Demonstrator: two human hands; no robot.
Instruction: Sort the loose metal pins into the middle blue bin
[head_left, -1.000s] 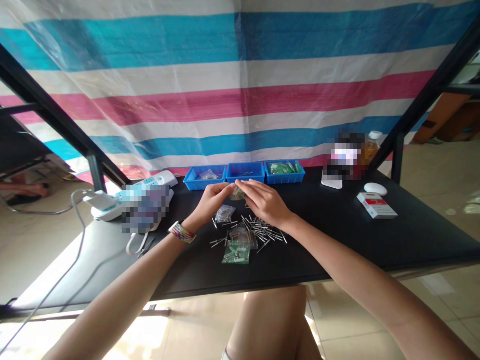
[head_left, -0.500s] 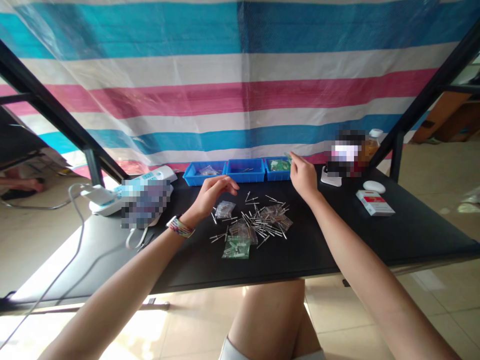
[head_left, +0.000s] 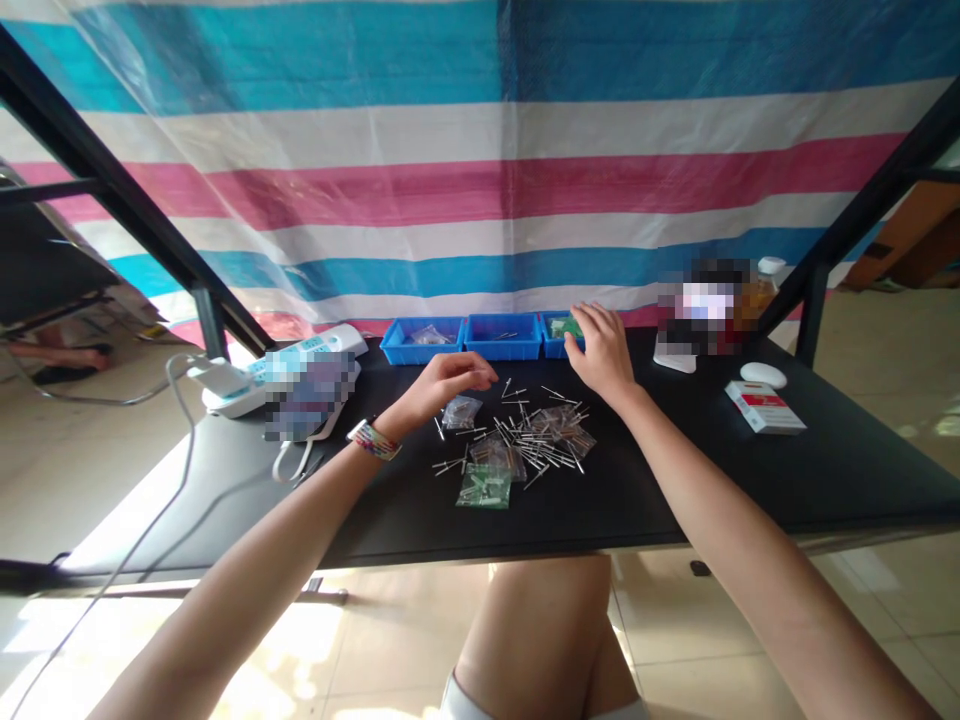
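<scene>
My right hand is over the right blue bin, its fingers spread and nothing visible in them. Small green bags show inside that bin, partly behind the fingers. My left hand hovers above the table, fingers loosely bent and apart, holding nothing that I can see. Just below it lies a small clear bag. A heap of loose silver pop rivets spreads between my arms, with clear bags of brownish pieces among them. Nearest me is a green bag with pale plugs.
The left bin holds clear bags; the middle bin holds a few thin pieces. A power strip and a cable lie left. A red-and-white box, a white oval object and a bottle stand right.
My right hand has let go of a small green bag at the right bin, and its fingers have spread. The left hand stays nearly in place; the view has shifted slightly.
</scene>
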